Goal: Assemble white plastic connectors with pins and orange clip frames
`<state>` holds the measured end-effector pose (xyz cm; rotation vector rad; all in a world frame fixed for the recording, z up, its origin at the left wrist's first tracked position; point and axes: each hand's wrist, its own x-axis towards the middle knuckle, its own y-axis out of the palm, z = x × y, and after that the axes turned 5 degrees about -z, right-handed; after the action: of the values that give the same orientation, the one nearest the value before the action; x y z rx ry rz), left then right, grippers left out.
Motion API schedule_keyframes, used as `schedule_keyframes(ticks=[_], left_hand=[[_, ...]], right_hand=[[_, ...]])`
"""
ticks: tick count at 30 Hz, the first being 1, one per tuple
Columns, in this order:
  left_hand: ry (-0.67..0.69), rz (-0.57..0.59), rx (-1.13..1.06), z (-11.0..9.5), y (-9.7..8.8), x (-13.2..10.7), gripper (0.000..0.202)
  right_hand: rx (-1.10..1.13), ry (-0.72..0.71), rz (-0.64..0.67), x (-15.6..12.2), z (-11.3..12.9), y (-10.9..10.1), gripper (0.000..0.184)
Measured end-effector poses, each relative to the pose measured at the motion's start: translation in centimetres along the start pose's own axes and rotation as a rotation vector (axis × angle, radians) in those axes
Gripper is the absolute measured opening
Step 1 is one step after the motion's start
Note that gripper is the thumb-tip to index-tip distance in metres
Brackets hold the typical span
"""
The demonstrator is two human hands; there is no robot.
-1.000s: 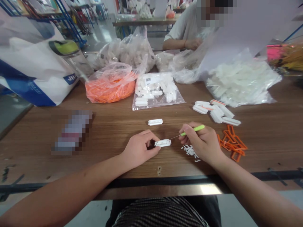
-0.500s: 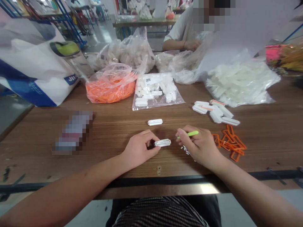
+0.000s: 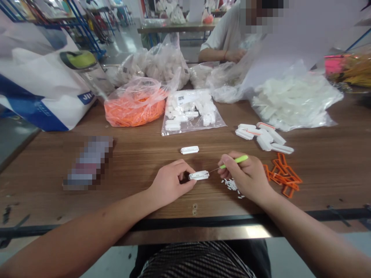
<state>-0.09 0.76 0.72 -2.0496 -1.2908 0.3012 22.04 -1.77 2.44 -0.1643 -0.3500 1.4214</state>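
Thumb and fingers of my left hand (image 3: 173, 179) pinch the left end of a small white plastic housing (image 3: 199, 175) with a row of tiny holes, down at the tabletop. In my right hand (image 3: 246, 173) is a thin metal pick with a lime-green handle (image 3: 241, 158). Its tip meets the right part of the housing; whether it enters a hole is too small to tell. Beneath the right hand lies a pile of tiny white pieces (image 3: 232, 184). A second white housing (image 3: 189, 150) rests just beyond the held one.
Orange frames (image 3: 282, 173) and white cases (image 3: 263, 137) lie to the right. Across the back stand a bag of orange parts (image 3: 135, 108), a bag of white parts (image 3: 191, 104) and a large bag of whitish pieces (image 3: 292, 98). A blurred flat object (image 3: 89, 162) lies left. Another person (image 3: 220, 42) sits opposite.
My right hand has shifted slightly right, the pick now slanting more steeply toward the housing. More of the tiny white pieces show beside it. My left hand and the housing have stayed nearly still.
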Motion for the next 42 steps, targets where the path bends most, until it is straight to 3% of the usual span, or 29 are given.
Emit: schedule_keyframes(ticks=[9, 15, 29, 42], left_hand=[[-0.001, 0.003, 0.002, -0.1, -0.1, 0.0, 0.007], [-0.01, -0.001, 0.007, 0.0, 0.1, 0.0, 0.007], [-0.009, 0.007, 0.001, 0.0, 0.1, 0.0, 0.009], [-0.039, -0.008, -0.014, -0.3, 0.0, 0.0, 0.008]], right_hand=[[0.011, 0.083, -0.008, 0.4, 0.0, 0.0, 0.035], [-0.073, 0.032, 0.007, 0.2, 0.0, 0.0, 0.036], [-0.042, 0.024, -0.036, 0.2, -0.1, 0.2, 0.034], [-0.391, -0.312, 0.08, -0.6, 0.9, 0.0, 0.035]])
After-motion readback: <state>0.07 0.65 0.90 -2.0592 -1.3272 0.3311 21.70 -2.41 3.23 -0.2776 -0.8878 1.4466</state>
